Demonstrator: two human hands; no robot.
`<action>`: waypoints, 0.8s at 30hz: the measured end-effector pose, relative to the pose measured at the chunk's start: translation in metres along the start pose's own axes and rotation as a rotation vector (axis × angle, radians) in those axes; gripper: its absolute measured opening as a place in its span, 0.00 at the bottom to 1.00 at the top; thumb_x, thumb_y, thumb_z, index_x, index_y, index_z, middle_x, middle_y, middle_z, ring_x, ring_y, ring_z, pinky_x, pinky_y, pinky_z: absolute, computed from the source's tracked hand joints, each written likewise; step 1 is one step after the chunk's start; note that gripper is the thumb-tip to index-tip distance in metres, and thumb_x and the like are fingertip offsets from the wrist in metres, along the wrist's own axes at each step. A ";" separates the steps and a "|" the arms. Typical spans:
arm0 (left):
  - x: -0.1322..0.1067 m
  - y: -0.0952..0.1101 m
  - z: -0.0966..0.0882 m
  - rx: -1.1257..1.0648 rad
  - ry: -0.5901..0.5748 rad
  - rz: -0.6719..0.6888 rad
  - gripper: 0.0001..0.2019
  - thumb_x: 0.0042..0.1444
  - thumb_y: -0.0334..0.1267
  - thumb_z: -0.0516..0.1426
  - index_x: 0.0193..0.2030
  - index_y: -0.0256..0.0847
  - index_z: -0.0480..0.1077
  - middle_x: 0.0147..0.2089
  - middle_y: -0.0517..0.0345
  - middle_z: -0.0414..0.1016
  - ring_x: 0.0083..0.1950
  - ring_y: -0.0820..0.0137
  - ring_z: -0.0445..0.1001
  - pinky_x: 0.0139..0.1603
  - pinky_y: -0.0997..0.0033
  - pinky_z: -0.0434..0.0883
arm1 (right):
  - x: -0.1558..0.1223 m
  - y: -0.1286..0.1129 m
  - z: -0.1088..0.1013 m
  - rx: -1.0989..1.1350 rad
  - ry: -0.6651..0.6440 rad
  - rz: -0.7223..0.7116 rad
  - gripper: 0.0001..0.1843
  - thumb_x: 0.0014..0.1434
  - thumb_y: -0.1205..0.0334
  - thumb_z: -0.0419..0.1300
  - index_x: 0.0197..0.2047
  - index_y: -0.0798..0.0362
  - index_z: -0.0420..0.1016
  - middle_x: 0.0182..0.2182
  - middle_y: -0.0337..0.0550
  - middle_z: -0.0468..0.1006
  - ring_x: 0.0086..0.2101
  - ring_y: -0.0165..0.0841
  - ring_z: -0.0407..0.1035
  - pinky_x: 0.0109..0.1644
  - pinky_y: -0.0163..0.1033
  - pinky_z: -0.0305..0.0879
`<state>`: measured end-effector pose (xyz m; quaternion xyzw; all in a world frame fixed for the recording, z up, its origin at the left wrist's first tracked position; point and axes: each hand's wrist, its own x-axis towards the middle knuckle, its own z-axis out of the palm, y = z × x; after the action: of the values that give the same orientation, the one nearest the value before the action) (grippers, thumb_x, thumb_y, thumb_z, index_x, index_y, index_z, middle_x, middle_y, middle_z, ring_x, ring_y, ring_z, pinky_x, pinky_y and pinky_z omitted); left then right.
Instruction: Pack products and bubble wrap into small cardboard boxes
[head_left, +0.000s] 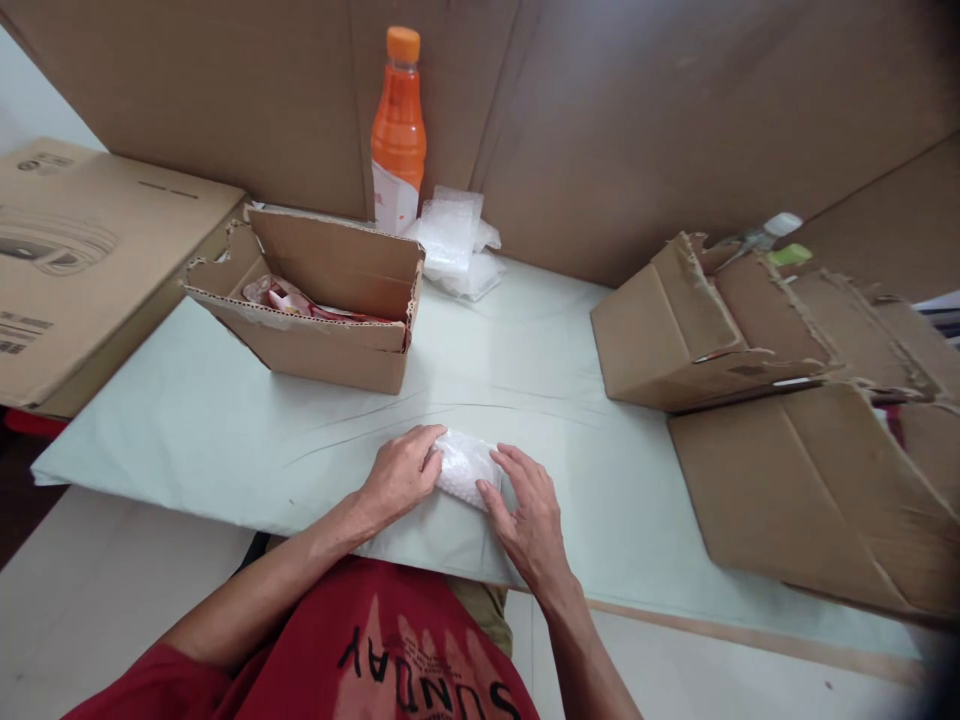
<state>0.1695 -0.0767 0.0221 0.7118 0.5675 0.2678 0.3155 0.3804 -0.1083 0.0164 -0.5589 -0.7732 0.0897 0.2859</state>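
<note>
Wrapping seems to be the step in hand: the left hand (401,475) and right hand (525,510) close their fingers on a bubble-wrap bundle (465,465) lying mid-way along the desk's (225,420) front edge. The next move likely calls for keeping the wrap pressed tight so it cannot spring open.

left hand (397,475) curled, right hand (529,515) flat

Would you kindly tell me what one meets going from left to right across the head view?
printed carton → open cardboard box → bubble-wrapped parcel → torn cardboard box
</note>
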 end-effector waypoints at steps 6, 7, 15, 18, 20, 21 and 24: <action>0.006 0.003 0.002 0.213 0.031 -0.037 0.17 0.62 0.33 0.54 0.57 0.41 0.71 0.51 0.49 0.78 0.50 0.61 0.77 0.49 0.65 0.74 | 0.017 0.009 0.015 -0.155 -0.163 0.022 0.26 0.69 0.47 0.52 0.61 0.56 0.69 0.61 0.60 0.71 0.58 0.50 0.67 0.58 0.58 0.64; 0.006 0.003 0.002 0.224 0.035 -0.045 0.17 0.62 0.34 0.54 0.57 0.40 0.70 0.51 0.49 0.78 0.50 0.60 0.77 0.49 0.65 0.74 | 0.019 0.010 0.016 -0.156 -0.173 0.012 0.25 0.69 0.48 0.52 0.59 0.56 0.71 0.61 0.61 0.71 0.59 0.50 0.66 0.58 0.58 0.64; -0.009 -0.009 -0.006 -0.178 0.047 -0.074 0.23 0.57 0.36 0.58 0.61 0.41 0.67 0.49 0.51 0.78 0.46 0.64 0.76 0.50 0.63 0.74 | 0.016 -0.006 0.007 0.234 -0.185 0.190 0.11 0.62 0.52 0.60 0.42 0.50 0.73 0.41 0.46 0.82 0.41 0.39 0.75 0.46 0.44 0.70; -0.015 -0.011 -0.010 -0.464 -0.022 -0.125 0.32 0.54 0.39 0.61 0.66 0.39 0.62 0.55 0.46 0.75 0.55 0.61 0.74 0.53 0.62 0.73 | 0.014 -0.018 0.004 0.428 -0.136 0.342 0.12 0.61 0.51 0.61 0.42 0.50 0.72 0.36 0.42 0.80 0.33 0.35 0.74 0.37 0.38 0.70; -0.017 -0.009 -0.013 -0.655 -0.087 -0.162 0.34 0.54 0.38 0.61 0.68 0.37 0.60 0.56 0.45 0.74 0.54 0.62 0.74 0.53 0.63 0.72 | 0.014 -0.024 0.004 0.494 -0.064 0.374 0.16 0.59 0.51 0.63 0.45 0.51 0.72 0.38 0.44 0.80 0.35 0.35 0.75 0.39 0.38 0.72; -0.017 -0.007 -0.015 -0.726 -0.115 -0.180 0.34 0.54 0.37 0.59 0.68 0.36 0.59 0.53 0.46 0.75 0.51 0.64 0.76 0.51 0.65 0.73 | 0.015 -0.025 0.004 0.508 -0.050 0.368 0.18 0.58 0.51 0.64 0.48 0.52 0.72 0.40 0.45 0.81 0.37 0.36 0.76 0.41 0.39 0.73; -0.016 -0.002 -0.021 -0.729 -0.116 -0.182 0.31 0.55 0.32 0.56 0.67 0.37 0.60 0.43 0.54 0.76 0.39 0.71 0.74 0.42 0.71 0.72 | 0.019 -0.025 0.000 0.528 -0.132 0.284 0.22 0.58 0.52 0.64 0.54 0.51 0.73 0.45 0.47 0.82 0.42 0.38 0.77 0.47 0.42 0.75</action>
<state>0.1489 -0.0889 0.0338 0.5134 0.4770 0.3822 0.6024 0.3561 -0.0993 0.0341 -0.5608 -0.6542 0.3628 0.3549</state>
